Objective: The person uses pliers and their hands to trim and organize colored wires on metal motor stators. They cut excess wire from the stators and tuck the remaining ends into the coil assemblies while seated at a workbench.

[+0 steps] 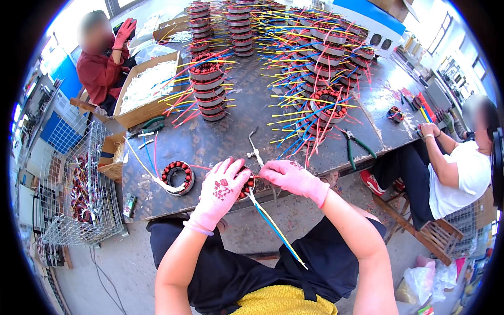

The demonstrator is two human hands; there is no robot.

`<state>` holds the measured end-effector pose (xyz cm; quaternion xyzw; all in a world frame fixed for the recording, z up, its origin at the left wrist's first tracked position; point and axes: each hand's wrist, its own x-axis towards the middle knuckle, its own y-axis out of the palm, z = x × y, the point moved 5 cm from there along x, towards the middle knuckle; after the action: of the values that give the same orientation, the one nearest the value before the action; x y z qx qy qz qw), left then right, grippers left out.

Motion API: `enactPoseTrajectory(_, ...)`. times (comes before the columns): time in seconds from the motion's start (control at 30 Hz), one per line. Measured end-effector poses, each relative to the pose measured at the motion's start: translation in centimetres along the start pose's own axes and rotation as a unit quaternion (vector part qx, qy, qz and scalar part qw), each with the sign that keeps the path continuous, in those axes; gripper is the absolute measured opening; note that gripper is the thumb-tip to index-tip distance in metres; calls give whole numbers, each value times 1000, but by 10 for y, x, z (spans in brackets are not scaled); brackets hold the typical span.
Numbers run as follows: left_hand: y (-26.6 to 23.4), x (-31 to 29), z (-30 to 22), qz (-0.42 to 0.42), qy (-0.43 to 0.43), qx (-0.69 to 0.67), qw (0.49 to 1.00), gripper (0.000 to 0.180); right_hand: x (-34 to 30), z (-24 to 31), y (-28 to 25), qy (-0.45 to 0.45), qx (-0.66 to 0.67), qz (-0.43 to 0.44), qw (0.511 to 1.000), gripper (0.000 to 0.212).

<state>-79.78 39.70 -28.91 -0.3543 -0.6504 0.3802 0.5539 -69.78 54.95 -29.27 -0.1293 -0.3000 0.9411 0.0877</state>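
Note:
My left hand [221, 188], in a pink glove, is wrapped over a motor stator [248, 188] at the table's near edge. The stator shows dark red coils, mostly covered by the hand. From it a bundle of blue and yellow lead wires [276, 229] in a white sleeve hangs toward my lap. My right hand [295, 181], also gloved in pink, is just right of the stator, thumb and fingers pinched together. What lies in that pinch is too small to make out. Beyond the hands stands a bent metal nozzle [254, 149]. Another finished-looking stator [177, 178] lies flat to the left.
Tall stacks of stators [209, 89] with splayed wires fill the table's far side. Green-handled pliers [353, 150] lie at the right edge. A cardboard box [126, 113] of white sleeves and a wire basket [107, 210] are left. Co-workers sit at far left and right.

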Motion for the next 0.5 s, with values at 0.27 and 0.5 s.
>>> enactPoseTrajectory(0.27, 2, -1, 5, 9, -22, -18, 1000, 24, 3, -3, 3, 27, -149, -11, 988, 42)
enactPoseTrajectory(0.5, -5, 1, 4, 21, -15, -38, 999, 21, 1, -1, 6, 14, -195, -55, 979, 42)
